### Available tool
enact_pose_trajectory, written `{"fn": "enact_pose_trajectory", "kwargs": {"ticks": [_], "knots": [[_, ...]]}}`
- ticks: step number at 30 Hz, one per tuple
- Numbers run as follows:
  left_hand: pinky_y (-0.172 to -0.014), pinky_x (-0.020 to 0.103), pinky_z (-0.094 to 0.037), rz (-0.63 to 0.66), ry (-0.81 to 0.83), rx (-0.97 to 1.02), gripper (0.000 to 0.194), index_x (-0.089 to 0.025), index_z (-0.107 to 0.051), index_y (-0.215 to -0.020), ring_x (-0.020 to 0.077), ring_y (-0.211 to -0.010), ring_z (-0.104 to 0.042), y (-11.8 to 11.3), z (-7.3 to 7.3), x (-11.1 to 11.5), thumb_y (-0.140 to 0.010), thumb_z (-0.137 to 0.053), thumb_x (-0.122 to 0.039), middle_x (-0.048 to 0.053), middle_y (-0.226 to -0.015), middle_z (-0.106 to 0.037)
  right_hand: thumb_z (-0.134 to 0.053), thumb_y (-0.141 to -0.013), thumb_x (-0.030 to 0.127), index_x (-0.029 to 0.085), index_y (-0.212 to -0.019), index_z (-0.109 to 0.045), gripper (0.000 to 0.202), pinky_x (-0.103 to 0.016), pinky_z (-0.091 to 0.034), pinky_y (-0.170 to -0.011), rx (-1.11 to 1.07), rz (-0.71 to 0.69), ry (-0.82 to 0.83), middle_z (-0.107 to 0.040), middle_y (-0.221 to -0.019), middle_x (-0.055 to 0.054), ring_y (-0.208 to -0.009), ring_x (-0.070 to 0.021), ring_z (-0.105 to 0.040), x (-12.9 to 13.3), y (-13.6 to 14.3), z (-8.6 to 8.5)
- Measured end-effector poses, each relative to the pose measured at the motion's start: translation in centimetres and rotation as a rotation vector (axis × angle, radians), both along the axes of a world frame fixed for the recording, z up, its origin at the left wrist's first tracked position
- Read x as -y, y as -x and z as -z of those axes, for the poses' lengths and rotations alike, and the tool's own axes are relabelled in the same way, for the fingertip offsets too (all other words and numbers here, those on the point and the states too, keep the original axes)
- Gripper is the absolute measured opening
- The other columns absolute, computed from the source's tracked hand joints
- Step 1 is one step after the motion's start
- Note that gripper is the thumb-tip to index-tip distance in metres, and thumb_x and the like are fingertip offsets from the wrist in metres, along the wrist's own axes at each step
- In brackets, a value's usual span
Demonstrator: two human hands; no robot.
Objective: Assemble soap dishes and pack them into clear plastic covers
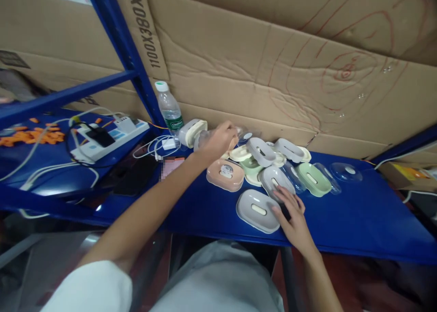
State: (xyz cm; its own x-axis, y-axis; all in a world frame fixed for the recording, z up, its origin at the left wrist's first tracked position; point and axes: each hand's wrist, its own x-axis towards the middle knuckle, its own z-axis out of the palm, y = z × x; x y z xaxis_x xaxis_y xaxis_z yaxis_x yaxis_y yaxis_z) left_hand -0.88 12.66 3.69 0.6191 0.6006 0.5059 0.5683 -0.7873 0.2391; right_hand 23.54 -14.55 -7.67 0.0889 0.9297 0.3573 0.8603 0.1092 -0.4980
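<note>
My left hand (223, 141) reaches over the back of a pile of soap dishes, its fingers curled downward; what they hold, if anything, is hidden. A peach dish (221, 177) with a round sticker lies just in front of that hand. My right hand (292, 216) has its fingers apart. Its thumb is at the edge of the nearest grey soap dish (247, 206), and its fingertips rest at a second grey dish (269, 177) behind. Beside them lies a green dish (322, 184) with a pale slot insert.
Clear plastic covers (344, 171) lie to the right on the blue table (375, 216). At the back left stand a water bottle (170, 107) and stacked dishes (193, 132). A power strip (112, 141), cables and orange pieces (32, 136) lie left. Cardboard (239, 57) walls the back.
</note>
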Motion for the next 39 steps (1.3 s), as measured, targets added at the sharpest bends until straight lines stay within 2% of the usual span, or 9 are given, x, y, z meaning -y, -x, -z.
{"fn": "enact_pose_trajectory", "kwargs": {"ticks": [3, 7, 9, 13, 19, 23, 30, 35, 39], "knots": [[-0.103, 0.040, -0.054, 0.086, 0.061, -0.098, 0.024, -0.016, -0.073, -0.096, 0.0238, -0.112, -0.067, 0.0, 1.5, -0.3, -0.100, -0.049, -0.013, 0.011, -0.113, -0.070, -0.054, -0.109, 0.046, 0.034, -0.145, -0.061, 0.038, -0.054, -0.037, -0.122, -0.092, 0.046, -0.025, -0.061, -0.158, -0.007, -0.149, -0.0295, -0.054, -0.1, -0.3, 0.0], [-0.116, 0.048, -0.049, 0.204, 0.053, -0.152, 0.029, -0.017, -0.070, -0.123, 0.0281, -0.130, -0.063, 2.9, 2.8, 3.8, -0.109, -0.049, -0.029, 0.014, -0.132, -0.068, -0.048, -0.111, 0.046, 0.033, -0.144, -0.062, 0.038, -0.054, -0.039, -0.119, -0.098, 0.103, -0.031, -0.063, -0.155, -0.009, -0.146, -0.0302, -0.056, -0.3, -0.4, 0.0], [-0.120, 0.051, -0.046, 0.261, 0.079, -0.222, 0.038, -0.022, -0.064, -0.139, 0.0312, -0.142, -0.057, 4.7, 3.4, 5.6, -0.105, -0.062, -0.039, 0.013, -0.146, -0.063, -0.046, -0.111, 0.047, 0.033, -0.147, -0.061, 0.041, -0.055, -0.039, -0.117, -0.067, 0.156, -0.017, -0.062, -0.156, -0.009, -0.147, -0.0315, -0.055, -0.6, -0.2, 0.0], [-0.126, 0.055, -0.040, 0.285, 0.144, -0.260, 0.055, -0.025, -0.057, -0.151, 0.0329, -0.150, -0.051, 6.8, 4.4, 6.5, -0.100, -0.071, -0.040, 0.012, -0.160, -0.057, -0.047, -0.111, 0.047, 0.031, -0.149, -0.060, 0.043, -0.055, -0.039, -0.112, -0.003, 0.252, -0.011, -0.062, -0.156, -0.010, -0.146, -0.0340, -0.053, -1.1, 0.1, 0.1], [-0.112, 0.043, -0.053, 0.354, 0.336, -0.111, 0.039, -0.022, -0.072, -0.130, 0.0259, -0.125, -0.070, 5.3, 3.8, 4.5, -0.109, -0.055, -0.049, 0.009, -0.133, -0.076, -0.051, -0.109, 0.043, 0.028, -0.137, -0.067, 0.035, -0.049, -0.039, -0.104, 0.050, 0.331, -0.065, -0.070, -0.145, -0.009, -0.134, -0.0334, -0.060, -1.0, 0.3, 0.0], [-0.109, 0.046, -0.055, 0.312, 0.242, -0.048, 0.045, -0.017, -0.073, -0.125, 0.0280, -0.119, -0.072, 4.0, 3.2, 4.7, -0.111, -0.048, -0.051, 0.012, -0.124, -0.078, -0.047, -0.111, 0.042, 0.027, -0.138, -0.064, 0.035, -0.049, -0.037, -0.105, 0.077, 0.332, -0.065, -0.071, -0.143, -0.011, -0.133, -0.0330, -0.060, -0.9, 0.5, -0.2], [-0.116, 0.045, -0.051, 0.135, 0.017, 0.121, 0.037, -0.020, -0.070, -0.130, 0.0266, -0.130, -0.066, 2.5, 1.0, 3.9, -0.109, -0.056, -0.047, 0.010, -0.135, -0.074, -0.044, -0.111, 0.042, 0.027, -0.137, -0.063, 0.035, -0.050, -0.039, -0.105, 0.076, 0.337, -0.063, -0.072, -0.140, -0.011, -0.131, -0.0335, -0.060, -1.0, 0.6, -0.6], [-0.128, 0.056, -0.035, 0.126, -0.081, -0.056, 0.033, -0.018, -0.069, -0.131, 0.0299, -0.145, -0.054, 1.3, 2.3, 1.5, -0.109, -0.046, -0.023, 0.014, -0.147, -0.065, -0.049, -0.109, 0.044, 0.027, -0.133, -0.068, 0.035, -0.052, -0.046, -0.108, -0.046, 0.332, -0.186, -0.074, -0.132, -0.012, -0.127, -0.0324, -0.064, -0.1, 0.2, -0.7], [-0.123, 0.062, -0.039, 0.081, -0.084, -0.167, 0.039, -0.016, -0.070, -0.130, 0.0353, -0.144, -0.053, 2.3, 3.4, 3.1, -0.106, -0.039, -0.016, 0.018, -0.147, -0.063, -0.050, -0.109, 0.043, 0.027, -0.136, -0.067, 0.035, -0.051, -0.053, -0.107, -0.112, 0.344, -0.288, -0.074, -0.132, -0.012, -0.126, -0.0311, -0.066, 0.8, 0.2, -0.8]]}}
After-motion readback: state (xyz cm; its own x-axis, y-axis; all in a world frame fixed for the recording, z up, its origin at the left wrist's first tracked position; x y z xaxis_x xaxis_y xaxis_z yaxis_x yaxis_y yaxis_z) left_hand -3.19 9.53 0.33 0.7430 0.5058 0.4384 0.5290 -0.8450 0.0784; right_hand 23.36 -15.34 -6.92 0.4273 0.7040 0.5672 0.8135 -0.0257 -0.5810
